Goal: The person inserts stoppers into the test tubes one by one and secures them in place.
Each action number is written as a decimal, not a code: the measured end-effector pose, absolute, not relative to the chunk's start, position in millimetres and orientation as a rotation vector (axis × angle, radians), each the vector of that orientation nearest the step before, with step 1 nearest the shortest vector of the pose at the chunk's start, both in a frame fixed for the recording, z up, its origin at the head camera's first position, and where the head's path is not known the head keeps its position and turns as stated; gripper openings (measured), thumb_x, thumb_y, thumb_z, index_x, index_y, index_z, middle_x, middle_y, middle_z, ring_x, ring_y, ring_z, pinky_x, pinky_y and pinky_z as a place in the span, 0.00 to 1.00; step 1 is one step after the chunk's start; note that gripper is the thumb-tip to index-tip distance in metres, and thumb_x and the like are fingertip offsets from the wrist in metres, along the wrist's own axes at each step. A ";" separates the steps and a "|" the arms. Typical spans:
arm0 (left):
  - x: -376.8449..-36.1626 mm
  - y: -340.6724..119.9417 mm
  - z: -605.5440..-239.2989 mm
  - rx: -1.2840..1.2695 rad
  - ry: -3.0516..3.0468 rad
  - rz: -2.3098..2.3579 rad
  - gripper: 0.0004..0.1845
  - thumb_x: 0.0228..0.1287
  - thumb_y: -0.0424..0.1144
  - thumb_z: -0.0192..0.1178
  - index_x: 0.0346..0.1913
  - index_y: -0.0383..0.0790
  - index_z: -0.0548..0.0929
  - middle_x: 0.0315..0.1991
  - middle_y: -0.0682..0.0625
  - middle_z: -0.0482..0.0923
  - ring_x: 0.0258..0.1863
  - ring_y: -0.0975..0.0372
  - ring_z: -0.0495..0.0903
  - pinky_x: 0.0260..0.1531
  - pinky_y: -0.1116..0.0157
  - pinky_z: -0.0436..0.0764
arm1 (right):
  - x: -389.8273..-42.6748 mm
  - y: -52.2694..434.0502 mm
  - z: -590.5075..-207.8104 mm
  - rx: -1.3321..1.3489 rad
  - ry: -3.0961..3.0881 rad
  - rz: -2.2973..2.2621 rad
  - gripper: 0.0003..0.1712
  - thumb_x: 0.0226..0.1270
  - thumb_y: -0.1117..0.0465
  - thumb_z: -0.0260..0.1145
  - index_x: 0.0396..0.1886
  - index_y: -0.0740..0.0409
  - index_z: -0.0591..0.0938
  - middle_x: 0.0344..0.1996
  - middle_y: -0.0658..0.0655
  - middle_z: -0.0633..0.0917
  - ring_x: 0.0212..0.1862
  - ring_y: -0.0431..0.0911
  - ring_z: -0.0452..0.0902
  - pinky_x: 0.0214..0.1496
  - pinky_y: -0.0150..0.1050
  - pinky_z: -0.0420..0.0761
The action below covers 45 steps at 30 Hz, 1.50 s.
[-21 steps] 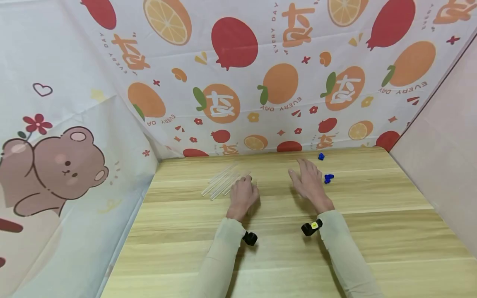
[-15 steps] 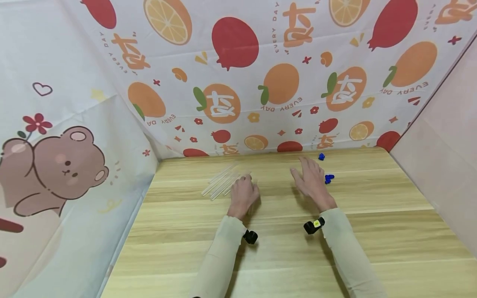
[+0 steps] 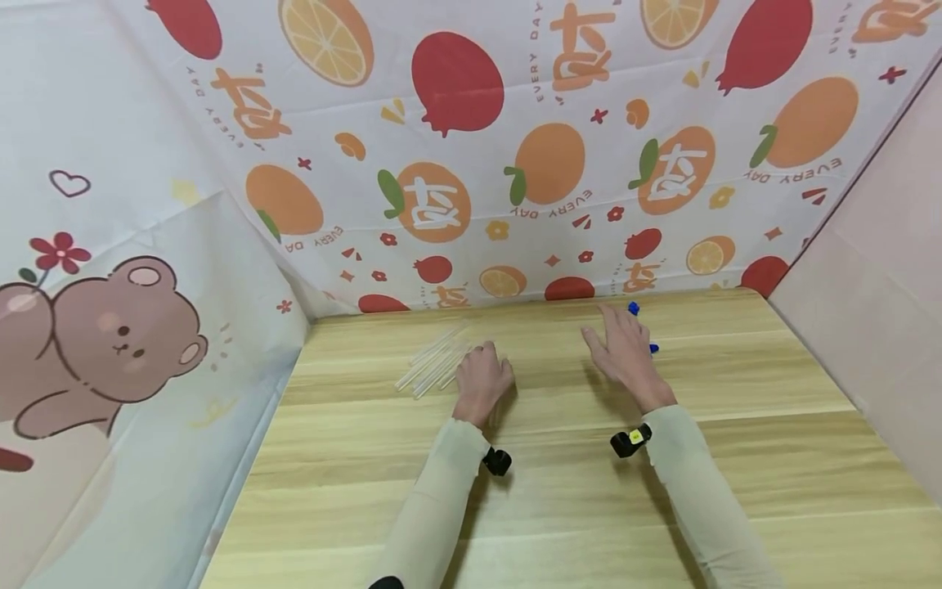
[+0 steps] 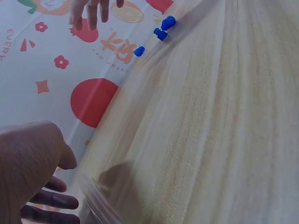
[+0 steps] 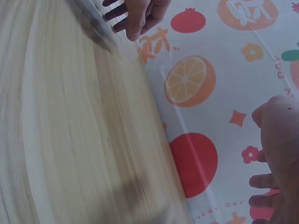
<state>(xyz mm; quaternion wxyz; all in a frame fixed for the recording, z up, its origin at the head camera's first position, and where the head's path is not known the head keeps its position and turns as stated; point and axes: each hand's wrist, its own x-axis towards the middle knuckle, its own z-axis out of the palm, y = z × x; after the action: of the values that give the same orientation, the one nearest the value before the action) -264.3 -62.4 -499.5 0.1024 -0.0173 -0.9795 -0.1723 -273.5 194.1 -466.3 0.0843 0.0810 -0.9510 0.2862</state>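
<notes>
My left hand (image 3: pixel 482 380) is at the right side of several thin clear sticks (image 3: pixel 430 366) lying on the table, overlapping their right ends in the head view. Its fingers are loosely bent, and nothing shows between them in the left wrist view, where clear sticks (image 4: pixel 100 205) lie beside the fingertips. Above the table, my right hand (image 3: pixel 625 352) hovers with spread, relaxed fingers and holds nothing. It partly covers small blue pieces: one blue piece (image 3: pixel 634 308) is just past its fingers, another blue piece (image 3: pixel 653 348) at its right side. Several small blue pieces (image 4: pixel 160 34) show fully in the left wrist view.
The wood-grain table (image 3: pixel 559 507) meets a fruit-printed cloth (image 3: pixel 471 188) along its back edge. A bear-printed cloth (image 3: pixel 147 450) hangs on the left, and a pale pink panel (image 3: pixel 868 270) borders the right. Black wrist cameras sit on both sleeves.
My right hand has moved right toward the blue pieces and now covers part of them. The left hand stays by the sticks. The head view has shifted slightly.
</notes>
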 end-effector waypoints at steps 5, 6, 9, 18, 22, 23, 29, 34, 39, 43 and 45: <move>-268.2 -61.7 -500.0 -0.006 -2.915 -0.564 0.12 0.68 0.41 0.56 0.39 0.32 0.80 0.35 0.36 0.85 0.31 0.46 0.84 0.28 0.52 0.84 | -275.5 202.4 -466.9 0.220 -2.832 0.832 0.42 0.80 0.37 0.43 0.79 0.62 0.59 0.76 0.71 0.62 0.78 0.67 0.52 0.77 0.70 0.51; -269.0 -61.6 -500.2 0.004 -2.919 -0.573 0.12 0.67 0.41 0.56 0.38 0.32 0.81 0.35 0.36 0.85 0.30 0.47 0.84 0.27 0.53 0.84 | -275.8 204.1 -466.8 0.216 -2.831 0.832 0.42 0.80 0.37 0.43 0.78 0.62 0.59 0.76 0.72 0.62 0.78 0.68 0.52 0.77 0.70 0.51; -271.4 -61.1 -500.0 0.029 -2.928 -0.589 0.11 0.67 0.40 0.57 0.36 0.34 0.80 0.31 0.38 0.83 0.25 0.52 0.79 0.21 0.57 0.80 | -276.6 209.0 -466.5 0.204 -2.828 0.833 0.42 0.80 0.37 0.43 0.78 0.63 0.59 0.76 0.73 0.62 0.78 0.69 0.51 0.77 0.71 0.50; -270.9 -58.9 -498.8 0.056 -2.958 -0.618 0.11 0.64 0.37 0.56 0.24 0.42 0.71 0.18 0.50 0.66 0.16 0.60 0.65 0.13 0.66 0.64 | -276.8 220.7 -467.5 0.172 -2.816 0.856 0.40 0.81 0.39 0.45 0.79 0.61 0.58 0.77 0.72 0.59 0.79 0.70 0.50 0.76 0.71 0.48; -267.2 -57.7 -499.6 0.064 -2.958 -0.648 0.15 0.62 0.35 0.56 0.20 0.45 0.66 0.16 0.51 0.63 0.15 0.61 0.63 0.11 0.67 0.63 | -275.3 225.0 -467.5 0.160 -2.806 0.863 0.39 0.81 0.41 0.46 0.79 0.61 0.57 0.77 0.72 0.60 0.78 0.70 0.50 0.76 0.72 0.49; -266.3 -57.6 -499.7 0.065 -2.960 -0.651 0.16 0.62 0.35 0.56 0.19 0.45 0.64 0.16 0.51 0.63 0.14 0.61 0.63 0.11 0.67 0.63 | -274.7 226.0 -467.5 0.158 -2.802 0.864 0.39 0.81 0.41 0.46 0.79 0.61 0.57 0.77 0.73 0.60 0.78 0.70 0.50 0.76 0.72 0.49; -263.8 -56.8 -499.1 0.079 -2.991 -0.590 0.18 0.63 0.37 0.59 0.18 0.44 0.66 0.19 0.47 0.71 0.17 0.59 0.67 0.13 0.66 0.67 | -272.6 229.9 -468.8 0.155 -2.786 0.876 0.39 0.81 0.42 0.48 0.79 0.60 0.58 0.75 0.72 0.64 0.77 0.70 0.51 0.75 0.71 0.50; -264.7 -57.0 -498.8 0.099 -3.016 -0.571 0.15 0.63 0.37 0.63 0.21 0.41 0.70 0.22 0.44 0.75 0.19 0.58 0.71 0.15 0.64 0.70 | -272.6 232.6 -469.6 0.151 -2.781 0.870 0.38 0.80 0.44 0.49 0.79 0.60 0.57 0.76 0.72 0.63 0.77 0.71 0.51 0.75 0.71 0.50; -266.8 -57.0 -498.1 0.123 -3.043 -0.577 0.18 0.61 0.37 0.64 0.18 0.44 0.67 0.21 0.45 0.75 0.19 0.58 0.71 0.15 0.65 0.70 | -271.1 235.5 -468.3 0.144 -2.786 0.876 0.38 0.81 0.42 0.47 0.79 0.60 0.57 0.76 0.73 0.62 0.77 0.72 0.51 0.74 0.71 0.51; -268.8 -57.8 -498.9 0.122 -3.036 -0.581 0.20 0.58 0.34 0.63 0.15 0.46 0.64 0.21 0.45 0.75 0.19 0.57 0.71 0.15 0.63 0.71 | -270.8 236.6 -467.6 0.143 -2.784 0.881 0.38 0.81 0.43 0.48 0.79 0.59 0.57 0.76 0.73 0.62 0.77 0.72 0.51 0.73 0.72 0.52; -268.6 -58.7 -498.3 0.109 -3.035 -0.598 0.21 0.57 0.33 0.62 0.14 0.46 0.63 0.19 0.46 0.72 0.18 0.58 0.70 0.15 0.64 0.69 | -271.4 237.3 -468.0 0.143 -2.783 0.879 0.38 0.81 0.43 0.48 0.79 0.59 0.58 0.76 0.73 0.62 0.77 0.71 0.51 0.73 0.72 0.52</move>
<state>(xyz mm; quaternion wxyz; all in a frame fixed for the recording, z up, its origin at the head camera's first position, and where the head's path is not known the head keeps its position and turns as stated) -268.6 -58.7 -498.3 0.0233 0.0352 -0.9803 -0.1931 -271.4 237.3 -468.0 0.1095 0.0486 -0.9467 0.2989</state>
